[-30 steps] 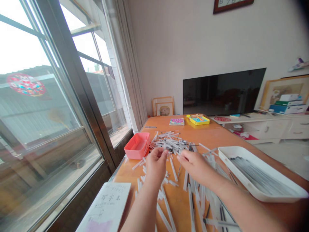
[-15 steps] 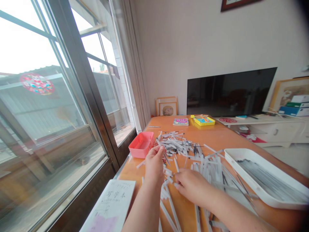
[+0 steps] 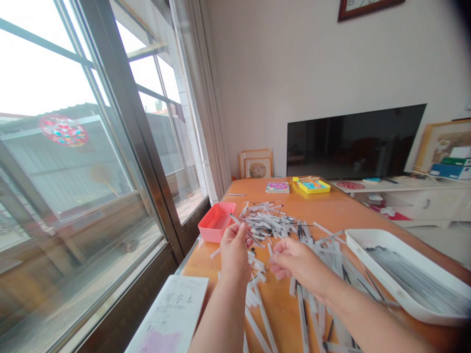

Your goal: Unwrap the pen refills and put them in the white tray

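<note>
My left hand (image 3: 235, 245) is closed in a pinch around a slim, pale pen (image 3: 236, 219) with a dark end, which slants up to the left toward the pink box (image 3: 217, 223). To its right, my right hand (image 3: 292, 260) is held low over the table with the fingers curled together. Whatever is between those fingertips is too small to make out. A white tube piece (image 3: 270, 249) lies close to them. Beyond both hands spreads a heap of translucent pen parts (image 3: 272, 220) with black bits among them; more long clear tubes (image 3: 257, 321) lie under my forearms.
At right stands a white tray (image 3: 355, 238) holding a row of thin, dark-tipped tubes. A paper writing book (image 3: 169, 314) lies at the near left. Farther back are a small purple booklet (image 3: 277, 187), a yellow box (image 3: 312, 188) and a single pen (image 3: 236, 194). Glass windows border the left side.
My right hand has risen slightly and shifted right, turning so its curled fingers show. My left hand has moved little, and the pen in it now leans further left. The view has shifted slightly.
</note>
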`<state>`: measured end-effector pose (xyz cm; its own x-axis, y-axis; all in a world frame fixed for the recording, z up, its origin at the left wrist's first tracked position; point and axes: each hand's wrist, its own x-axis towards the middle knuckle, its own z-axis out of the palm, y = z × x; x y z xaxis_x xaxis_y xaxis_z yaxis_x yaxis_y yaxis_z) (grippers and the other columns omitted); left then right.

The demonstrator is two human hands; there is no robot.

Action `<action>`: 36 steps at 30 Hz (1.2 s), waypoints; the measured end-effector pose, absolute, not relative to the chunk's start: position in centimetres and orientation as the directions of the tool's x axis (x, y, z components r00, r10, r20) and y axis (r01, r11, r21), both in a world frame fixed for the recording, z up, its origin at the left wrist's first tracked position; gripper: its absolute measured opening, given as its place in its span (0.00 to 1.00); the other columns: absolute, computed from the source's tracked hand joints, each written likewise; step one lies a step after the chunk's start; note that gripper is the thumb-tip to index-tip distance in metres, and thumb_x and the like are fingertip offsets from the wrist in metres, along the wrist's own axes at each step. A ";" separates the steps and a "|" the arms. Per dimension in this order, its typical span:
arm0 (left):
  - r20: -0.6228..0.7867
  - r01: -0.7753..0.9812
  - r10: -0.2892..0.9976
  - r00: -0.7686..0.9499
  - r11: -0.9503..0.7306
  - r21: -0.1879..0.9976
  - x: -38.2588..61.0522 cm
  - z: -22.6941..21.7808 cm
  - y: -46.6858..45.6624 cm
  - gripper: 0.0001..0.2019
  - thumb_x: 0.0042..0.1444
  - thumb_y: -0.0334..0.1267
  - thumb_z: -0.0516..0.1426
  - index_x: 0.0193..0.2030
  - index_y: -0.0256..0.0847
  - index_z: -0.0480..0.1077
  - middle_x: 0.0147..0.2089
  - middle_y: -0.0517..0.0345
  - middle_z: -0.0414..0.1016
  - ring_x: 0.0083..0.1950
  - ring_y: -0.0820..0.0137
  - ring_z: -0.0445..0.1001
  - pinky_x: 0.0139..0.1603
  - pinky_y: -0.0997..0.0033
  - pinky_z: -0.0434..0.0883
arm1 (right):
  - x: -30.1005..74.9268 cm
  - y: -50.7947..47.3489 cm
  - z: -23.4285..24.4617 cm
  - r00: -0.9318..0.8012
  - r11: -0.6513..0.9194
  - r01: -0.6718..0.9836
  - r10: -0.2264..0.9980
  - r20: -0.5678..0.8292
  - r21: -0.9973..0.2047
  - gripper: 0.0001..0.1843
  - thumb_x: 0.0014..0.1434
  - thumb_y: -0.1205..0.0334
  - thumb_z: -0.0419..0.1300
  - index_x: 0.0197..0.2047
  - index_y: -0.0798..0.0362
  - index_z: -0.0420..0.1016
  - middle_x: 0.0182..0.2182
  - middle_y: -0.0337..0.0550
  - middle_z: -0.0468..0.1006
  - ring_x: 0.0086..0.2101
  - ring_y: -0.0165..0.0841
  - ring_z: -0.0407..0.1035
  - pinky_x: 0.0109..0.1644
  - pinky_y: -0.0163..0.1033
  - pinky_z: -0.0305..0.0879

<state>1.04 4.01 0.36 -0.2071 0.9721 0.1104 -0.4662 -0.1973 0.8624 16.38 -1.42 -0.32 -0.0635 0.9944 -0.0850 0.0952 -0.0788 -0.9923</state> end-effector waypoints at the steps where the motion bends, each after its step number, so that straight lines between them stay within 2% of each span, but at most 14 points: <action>1: 0.109 -0.481 0.972 -0.210 -0.200 0.854 1.1 0.5 3.9 0.21 0.48 0.52 0.68 0.38 0.37 0.70 0.34 0.59 0.74 0.26 0.80 0.66 0.32 0.75 0.65 | 16.4 -1.4 -0.3 -0.037 -0.110 0.012 0.993 -0.110 -0.994 0.09 0.58 0.56 0.60 0.38 0.52 0.68 0.29 0.40 0.79 0.31 0.32 0.76 0.34 0.35 0.70; 5: 0.105 -0.517 0.971 -0.214 -0.203 0.832 1.4 0.8 3.7 0.20 0.48 0.49 0.68 0.37 0.38 0.68 0.34 0.60 0.74 0.28 0.80 0.66 0.34 0.76 0.66 | 16.9 -1.1 -0.5 0.016 -0.145 -0.241 0.988 -0.153 -0.960 0.09 0.56 0.58 0.65 0.35 0.53 0.70 0.27 0.38 0.77 0.26 0.25 0.70 0.28 0.29 0.64; 9: 0.107 -0.531 0.973 -0.206 -0.203 0.822 1.7 0.8 3.5 0.19 0.48 0.48 0.68 0.36 0.38 0.67 0.36 0.59 0.75 0.29 0.79 0.67 0.35 0.75 0.67 | 17.2 -1.0 -0.5 -0.023 -0.175 -0.436 0.983 -0.183 -0.883 0.09 0.53 0.65 0.66 0.34 0.53 0.69 0.29 0.40 0.79 0.30 0.27 0.74 0.35 0.31 0.71; 15: 0.113 -0.536 0.976 -0.186 -0.197 0.821 2.0 0.6 3.5 0.17 0.51 0.47 0.67 0.37 0.38 0.67 0.38 0.58 0.74 0.30 0.79 0.68 0.36 0.76 0.67 | 16.6 -1.3 -0.3 -0.073 -0.218 -0.412 0.976 -0.206 -0.885 0.08 0.54 0.68 0.65 0.37 0.54 0.71 0.29 0.44 0.81 0.30 0.28 0.75 0.35 0.32 0.72; 21: 0.105 -0.531 0.981 -0.165 -0.178 0.828 2.3 0.3 3.4 0.17 0.51 0.47 0.67 0.37 0.38 0.68 0.36 0.58 0.73 0.30 0.78 0.67 0.35 0.76 0.67 | 16.6 -1.5 -0.2 -0.082 -0.190 -0.446 0.982 -0.171 -0.875 0.07 0.55 0.68 0.65 0.38 0.55 0.72 0.32 0.48 0.82 0.32 0.30 0.76 0.37 0.33 0.73; 28: 0.092 -0.554 0.991 -0.101 -0.132 0.822 2.9 0.6 2.7 0.17 0.52 0.47 0.67 0.36 0.37 0.68 0.34 0.57 0.73 0.31 0.77 0.68 0.36 0.76 0.67 | 16.5 -1.3 -0.6 -0.088 -0.150 -0.506 0.989 -0.122 -0.849 0.08 0.55 0.67 0.67 0.39 0.55 0.74 0.32 0.44 0.80 0.32 0.28 0.74 0.38 0.31 0.72; 32: 0.076 -0.547 0.996 -0.050 -0.091 0.832 2.9 0.8 2.5 0.18 0.52 0.48 0.66 0.35 0.38 0.67 0.31 0.60 0.70 0.28 0.79 0.66 0.34 0.76 0.67 | 16.4 -1.0 -0.8 -0.054 -0.116 -0.514 0.993 -0.103 -0.850 0.10 0.55 0.63 0.69 0.40 0.54 0.76 0.31 0.42 0.79 0.30 0.26 0.72 0.35 0.29 0.70; 36: 0.073 -0.534 0.995 -0.068 -0.098 0.840 3.1 0.5 2.6 0.20 0.51 0.50 0.67 0.33 0.39 0.64 0.28 0.62 0.69 0.27 0.78 0.66 0.33 0.75 0.67 | 16.2 -1.1 -0.6 0.010 -0.070 -0.482 0.996 -0.086 -0.873 0.12 0.55 0.58 0.70 0.39 0.55 0.76 0.28 0.41 0.78 0.28 0.25 0.70 0.33 0.28 0.67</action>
<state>3.09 2.56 0.53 -0.0680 0.9950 0.0732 -0.5336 -0.0983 0.8400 16.17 -1.10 -0.60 0.0100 0.9963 -0.0855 -0.4824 -0.0701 -0.8731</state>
